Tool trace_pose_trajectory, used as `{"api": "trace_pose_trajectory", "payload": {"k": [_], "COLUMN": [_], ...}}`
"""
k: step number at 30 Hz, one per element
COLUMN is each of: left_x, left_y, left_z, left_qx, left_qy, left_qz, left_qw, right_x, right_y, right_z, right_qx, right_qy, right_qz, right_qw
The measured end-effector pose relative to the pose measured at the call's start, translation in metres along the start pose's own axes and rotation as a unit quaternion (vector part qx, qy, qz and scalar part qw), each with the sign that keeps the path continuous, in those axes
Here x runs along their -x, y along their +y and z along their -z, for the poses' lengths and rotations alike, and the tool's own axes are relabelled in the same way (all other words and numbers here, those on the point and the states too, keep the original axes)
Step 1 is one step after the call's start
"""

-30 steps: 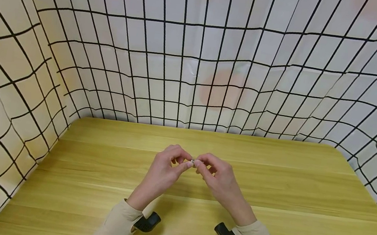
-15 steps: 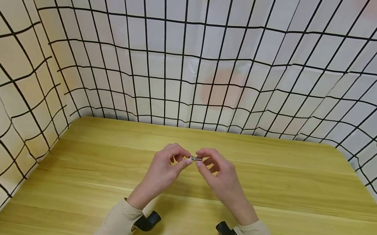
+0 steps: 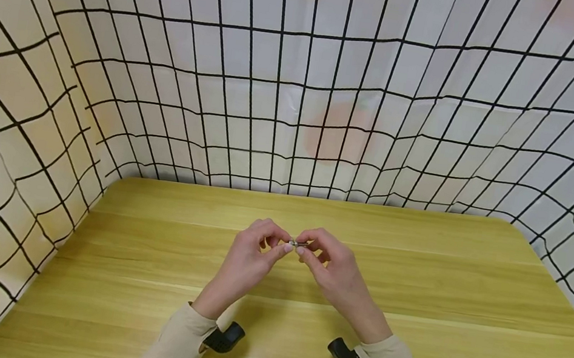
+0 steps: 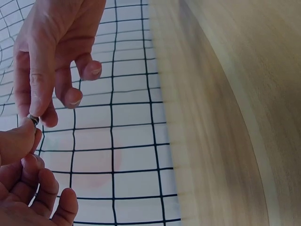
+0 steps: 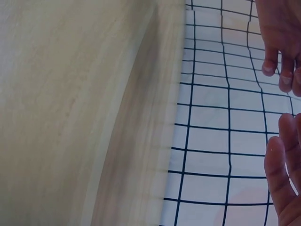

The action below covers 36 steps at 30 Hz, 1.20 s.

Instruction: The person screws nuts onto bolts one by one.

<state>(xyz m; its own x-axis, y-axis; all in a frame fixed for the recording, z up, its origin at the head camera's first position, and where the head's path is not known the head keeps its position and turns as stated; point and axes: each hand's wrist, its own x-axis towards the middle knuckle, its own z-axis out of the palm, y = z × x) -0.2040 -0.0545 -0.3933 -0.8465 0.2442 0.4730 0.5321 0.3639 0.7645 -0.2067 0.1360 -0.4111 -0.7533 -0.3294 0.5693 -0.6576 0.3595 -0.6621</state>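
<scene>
A small metal bolt (image 3: 297,243), silvery and slim, spans the gap between the two hands above the table. My left hand (image 3: 252,260) pinches one end with thumb and forefinger. At the other end, my right hand (image 3: 331,271) has its thumb and forefinger about the shank. Looking from the left wrist, a dark metal bit of the bolt (image 4: 34,120) shows between both sets of fingertips, and most of it is covered. The right wrist view catches only parts of the hands, and the bolt lies outside it.
Below the hands lies a wooden table (image 3: 144,257) with light plank lines. White sheeting with a black grid (image 3: 254,101) rises at its back and along both sides. A black wrist camera (image 3: 225,338) sits at the left cuff, and another camera (image 3: 346,355) at the right.
A second ago the fingertips met and covered most of the bolt. The right fingers then drew back and spread, baring its shank; now they have closed in again slightly. The left hand stays nearly still.
</scene>
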Motion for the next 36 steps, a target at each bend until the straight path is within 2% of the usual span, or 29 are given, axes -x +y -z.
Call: {"api": "trace_pose_trajectory", "payload": {"k": [7,14,20,25,30,36], "left_x": [0.0006,0.0009,0.0007,0.001,0.0011,0.0013], "left_y": [-0.0018,-0.0025,-0.0029,-0.003,-0.004,-0.0042], "left_z": [-0.001,-0.0018,-0.0014,-0.0005,-0.0008,-0.0007], "left_qx": [-0.006,-0.003,-0.003,0.002,0.008,0.008], "left_qy": [0.003,-0.002,0.003,0.012,0.005,0.001], "left_qz": [-0.005,-0.007,-0.005,-0.006,-0.005,-0.002], "left_qw": [1.0,1.0,1.0,0.9999,0.9999,1.0], "right_x": [0.0001,0.0009,0.0017,-0.0001,-0.0012,-0.0019], "right_y": [-0.0015,-0.0017,-0.0052,-0.0048,-0.0031,-0.0033], "right_z": [-0.0042,-0.0049,-0.0013,0.0002,-0.0011,-0.0025], "right_qx": [0.009,0.008,0.021,0.007,0.012,0.021], "right_qy": [0.003,-0.007,0.009,0.017,0.02,0.017], "right_qz": [-0.002,-0.029,-0.045,-0.013,0.027,0.018], "right_qw": [1.0,0.9995,0.9987,0.9998,0.9993,0.9995]}}
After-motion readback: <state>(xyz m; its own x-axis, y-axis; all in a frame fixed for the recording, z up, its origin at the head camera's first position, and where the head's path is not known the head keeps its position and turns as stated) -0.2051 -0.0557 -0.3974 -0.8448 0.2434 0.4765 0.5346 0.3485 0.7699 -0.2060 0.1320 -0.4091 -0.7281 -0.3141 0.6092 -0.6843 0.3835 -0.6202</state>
